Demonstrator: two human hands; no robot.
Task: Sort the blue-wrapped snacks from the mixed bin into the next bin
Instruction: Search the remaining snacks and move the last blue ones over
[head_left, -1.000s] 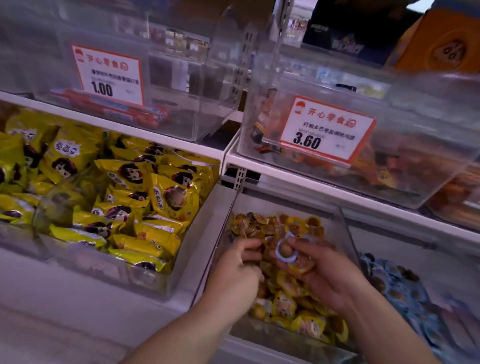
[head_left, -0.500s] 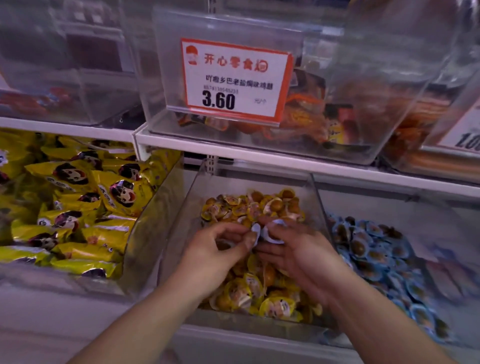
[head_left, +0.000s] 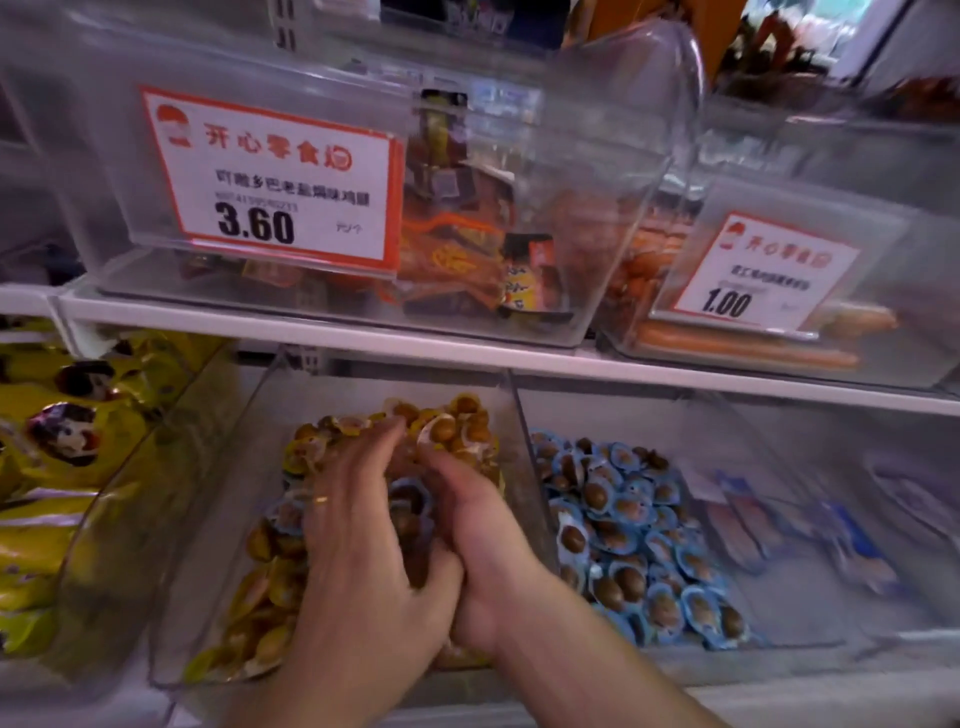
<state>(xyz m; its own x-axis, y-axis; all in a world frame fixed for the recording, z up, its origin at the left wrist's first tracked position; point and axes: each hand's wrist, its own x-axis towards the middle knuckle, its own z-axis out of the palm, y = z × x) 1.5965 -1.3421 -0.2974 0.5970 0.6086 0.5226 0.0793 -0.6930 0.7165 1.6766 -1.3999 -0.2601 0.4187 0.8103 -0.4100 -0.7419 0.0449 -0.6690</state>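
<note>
Both my hands are down in the mixed bin (head_left: 218, 519), pressed together over the yellow-wrapped snacks (head_left: 270, 587). My left hand (head_left: 363, 545), with a ring on one finger, has its fingers curled, and my right hand (head_left: 483, 540) cups toward it; between them sits a blue-wrapped snack (head_left: 410, 501), though I cannot tell which hand actually has it, or whether both do. Another blue-wrapped piece (head_left: 285, 514) lies just beside my left fingers. My hands cover the middle of the heap. Just right, past a clear wall, the next bin (head_left: 779, 447) holds a pile of blue-wrapped snacks (head_left: 634, 540). To the left lie yellow packets (head_left: 62, 431). On the shelf (head_left: 467, 351) above, a clear bin carries a red-edged price tag (head_left: 275, 179) reading 3.60; a second tag (head_left: 758, 273) reads 1.00.
</note>
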